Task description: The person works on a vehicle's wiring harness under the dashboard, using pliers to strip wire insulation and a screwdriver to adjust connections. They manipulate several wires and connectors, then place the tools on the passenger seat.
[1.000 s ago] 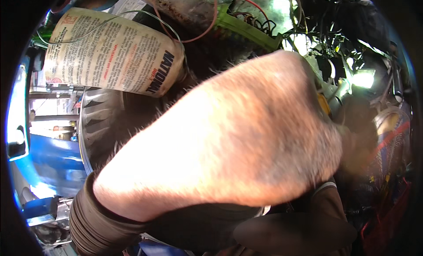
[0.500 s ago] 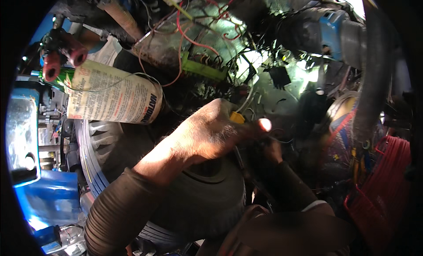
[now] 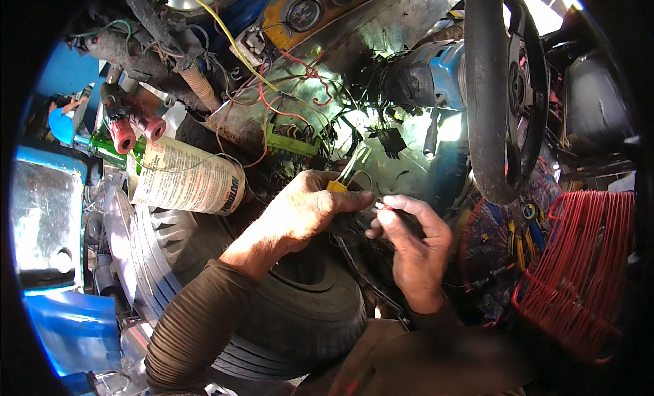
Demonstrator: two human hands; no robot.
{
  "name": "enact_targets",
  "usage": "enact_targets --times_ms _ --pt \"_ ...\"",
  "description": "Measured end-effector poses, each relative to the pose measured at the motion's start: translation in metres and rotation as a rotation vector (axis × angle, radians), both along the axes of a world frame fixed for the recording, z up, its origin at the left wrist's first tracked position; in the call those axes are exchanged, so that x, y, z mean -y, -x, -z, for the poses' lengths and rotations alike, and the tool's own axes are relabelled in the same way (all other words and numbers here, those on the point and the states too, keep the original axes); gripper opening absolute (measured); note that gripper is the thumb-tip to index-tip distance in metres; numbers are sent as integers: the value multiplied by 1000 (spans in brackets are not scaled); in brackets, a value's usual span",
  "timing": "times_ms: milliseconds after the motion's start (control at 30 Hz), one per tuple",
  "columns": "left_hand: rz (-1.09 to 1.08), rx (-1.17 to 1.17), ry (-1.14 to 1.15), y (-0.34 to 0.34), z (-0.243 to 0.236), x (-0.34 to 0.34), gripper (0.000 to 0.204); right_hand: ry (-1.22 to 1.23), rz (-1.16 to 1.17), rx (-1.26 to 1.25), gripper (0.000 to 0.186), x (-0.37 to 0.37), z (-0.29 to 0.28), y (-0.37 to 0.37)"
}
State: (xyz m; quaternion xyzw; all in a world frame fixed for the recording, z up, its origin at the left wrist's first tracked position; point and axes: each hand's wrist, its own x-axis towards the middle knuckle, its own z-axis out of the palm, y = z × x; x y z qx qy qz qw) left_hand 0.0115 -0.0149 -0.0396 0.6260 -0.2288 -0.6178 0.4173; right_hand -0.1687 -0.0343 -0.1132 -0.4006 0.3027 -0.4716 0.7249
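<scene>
"Yellow piece [image 3: 336,186], where was it, please?"

"It was in the left hand [image 3: 306,209], near the thumb, above the tyre [image 3: 313,331]. Pale wires [image 3: 351,163] stood up just behind it."

"Was that hand closed on it?"

"Yes, it was gripped with the thumb forward, although the fingers under it were hidden from me."

"And the right hand [image 3: 419,253]?"

"Its thumb and forefinger made a pinch, with a small red-tipped piece [image 3: 386,207] at the tips. Its kind I could not tell, because it was too small. The tips of both hands were very near; whether they touched, I could not say."

"How was this step to be done well?"

"In my judgement, the left hand had to be the steady one, without pulling at the pale wires. The right pinch needed to be light but sure, because such a small piece could easily fall past the tyre. Also, it was wise to turn the work toward the light, since the place behind the fingers was dark."
</scene>
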Motion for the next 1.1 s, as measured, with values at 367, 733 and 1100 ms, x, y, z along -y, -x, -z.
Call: enact_targets --times_ms 367,733,1100 --pt "58 140 7 -1 5 -2 41 283 -37 -340 12 -12 -7 0" --pt "67 305 83 12 8 -6 42 265 -36 -302 17 -6 11 -3" --pt "-8 188 154 17 16 -7 35 413 72 -359 18 -10 11 -5"
